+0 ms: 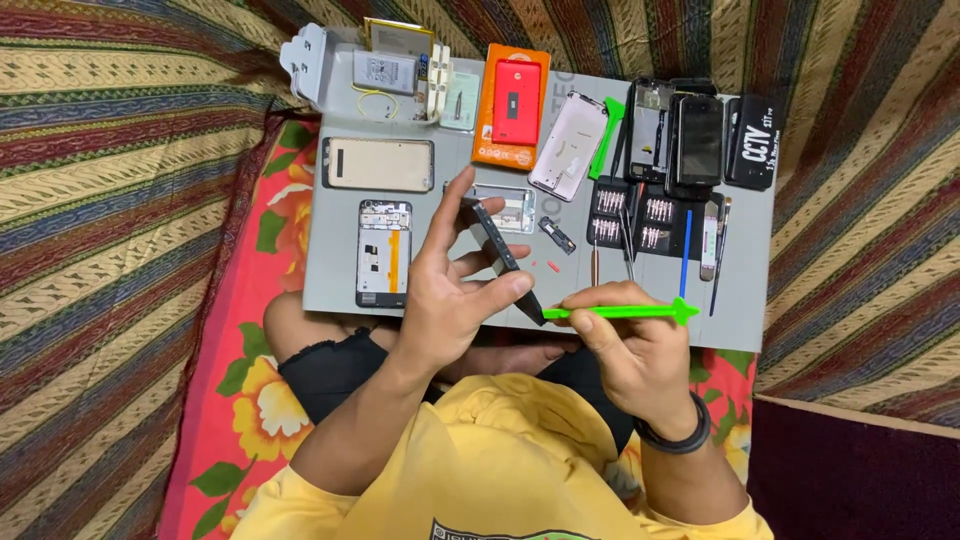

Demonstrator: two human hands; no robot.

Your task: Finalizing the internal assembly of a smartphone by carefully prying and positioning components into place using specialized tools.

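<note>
Two hands busy: left hand (450, 300) grips phone (505, 262) edge-up, right hand (630, 355) pinches green stick (625, 313). Hard push, phone could slip or crack.

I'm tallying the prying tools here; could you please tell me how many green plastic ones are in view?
2. One green pry tool is held in the right hand, its tip against the dark phone in the left hand. The other green pry tool lies on the grey mat near the top. Others may be hidden.
</note>
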